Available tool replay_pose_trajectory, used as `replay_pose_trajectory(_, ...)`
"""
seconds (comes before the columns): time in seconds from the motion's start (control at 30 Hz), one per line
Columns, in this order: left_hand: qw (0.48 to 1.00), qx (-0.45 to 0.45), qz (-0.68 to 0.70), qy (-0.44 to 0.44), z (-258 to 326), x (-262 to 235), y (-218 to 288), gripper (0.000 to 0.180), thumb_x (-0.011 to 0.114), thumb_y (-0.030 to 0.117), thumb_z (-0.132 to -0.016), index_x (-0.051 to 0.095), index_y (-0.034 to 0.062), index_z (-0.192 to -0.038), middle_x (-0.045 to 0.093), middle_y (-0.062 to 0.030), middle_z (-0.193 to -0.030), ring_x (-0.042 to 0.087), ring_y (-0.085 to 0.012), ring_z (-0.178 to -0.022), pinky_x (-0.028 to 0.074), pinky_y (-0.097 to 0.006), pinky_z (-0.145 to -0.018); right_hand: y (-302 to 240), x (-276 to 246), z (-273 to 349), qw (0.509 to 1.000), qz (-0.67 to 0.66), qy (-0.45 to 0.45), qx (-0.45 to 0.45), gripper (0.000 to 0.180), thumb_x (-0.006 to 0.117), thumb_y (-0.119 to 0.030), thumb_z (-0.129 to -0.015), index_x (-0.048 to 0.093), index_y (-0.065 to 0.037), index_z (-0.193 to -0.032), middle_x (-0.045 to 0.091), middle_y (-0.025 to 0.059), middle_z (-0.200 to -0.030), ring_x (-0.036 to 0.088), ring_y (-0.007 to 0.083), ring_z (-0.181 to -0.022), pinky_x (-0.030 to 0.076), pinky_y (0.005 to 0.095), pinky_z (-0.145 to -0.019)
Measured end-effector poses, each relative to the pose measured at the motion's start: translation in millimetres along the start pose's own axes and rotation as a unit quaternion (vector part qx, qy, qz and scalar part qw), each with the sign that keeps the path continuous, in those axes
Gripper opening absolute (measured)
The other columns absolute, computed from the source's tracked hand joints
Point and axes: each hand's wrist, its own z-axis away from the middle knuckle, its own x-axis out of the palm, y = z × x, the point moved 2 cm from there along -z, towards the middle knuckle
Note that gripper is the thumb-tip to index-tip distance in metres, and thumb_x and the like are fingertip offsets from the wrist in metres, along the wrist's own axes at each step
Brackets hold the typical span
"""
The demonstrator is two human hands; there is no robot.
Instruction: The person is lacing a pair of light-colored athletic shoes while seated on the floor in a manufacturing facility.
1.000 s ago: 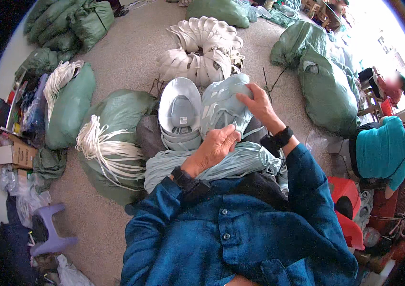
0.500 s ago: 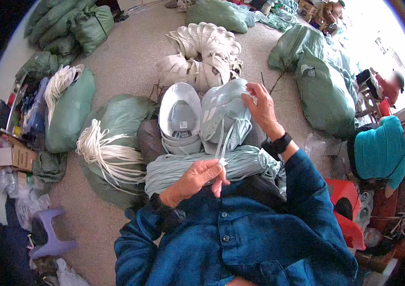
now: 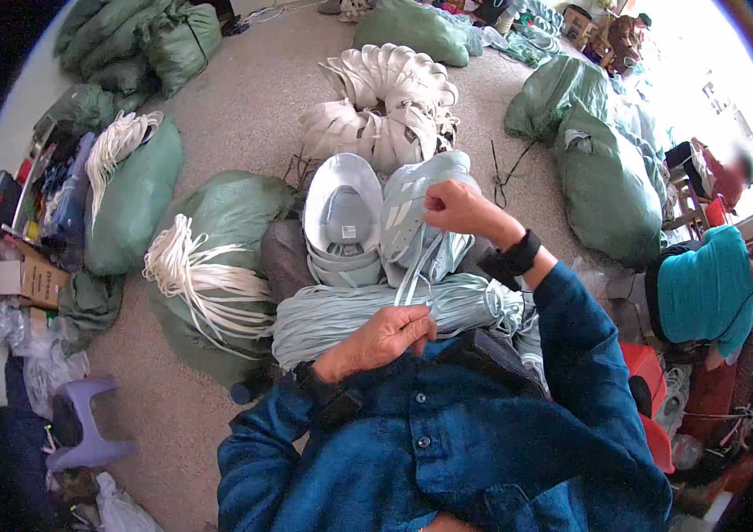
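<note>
Two pale blue-grey shoe uppers lie side by side across my lap. The left one is a nested stack (image 3: 343, 213) with its opening facing up. The right upper (image 3: 407, 208) has eyelets and light stripes, and a flat lace (image 3: 411, 282) hangs from it toward my body. My left hand (image 3: 383, 339) is closed around the lower end of that lace, fingertips mostly hidden. Above the right upper my right hand (image 3: 468, 213) is curled into a closed shape; whatever it may hold is hidden. Beneath both hands lies a thick bundle of pale blue laces (image 3: 332, 324).
White laces (image 3: 203, 275) drape over a green sack (image 3: 235, 208) at left. Beyond the uppers stands a ring of cream shoe uppers (image 3: 385, 106). Green sacks (image 3: 607, 186) line the right, near a person in teal (image 3: 703, 284). A purple stool (image 3: 93, 426) stands at lower left.
My right hand has moved left and toward me from the right upper's far edge, its fingers now curled. My left hand has shifted slightly, its fingers folded more tightly.
</note>
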Motion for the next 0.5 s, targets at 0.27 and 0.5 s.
replay_pose_trajectory(0.27, 0.999, 0.025, -0.023, 0.000, -2.2, 1.2, -0.9, 0.030, 0.045, 0.022, -0.104, 0.060, 0.0001, -0.090, 0.056, -0.0048, -0.068, 0.054, -0.0126, -0.064, 0.045, -0.029, -0.063, -5.2, -5.7, -11.4, 0.994, -0.058, -0.096, -0.015, 0.020, 0.063, -0.020, -0.077, 0.068, -0.001, -0.082, 0.066, 0.0166, -0.073, 0.063, 0.0259, -0.064, 0.050, 0.0410, -0.065)
replay_pose_trajectory(0.5, 0.998, 0.011, -0.053, 0.015, -0.7, 1.9, 0.4, 0.028, 0.045, 0.020, -0.103, 0.059, 0.0001, -0.090, 0.056, -0.0062, -0.068, 0.054, -0.0142, -0.064, 0.044, -0.030, -0.062, -12.2, 21.3, -27.4, 0.936, 0.341, 0.083, 0.015, 0.013, 0.055, -0.010, -0.078, 0.061, -0.003, -0.087, 0.068, 0.0173, -0.084, 0.068, 0.0350, -0.080, 0.051, 0.0440, -0.069)
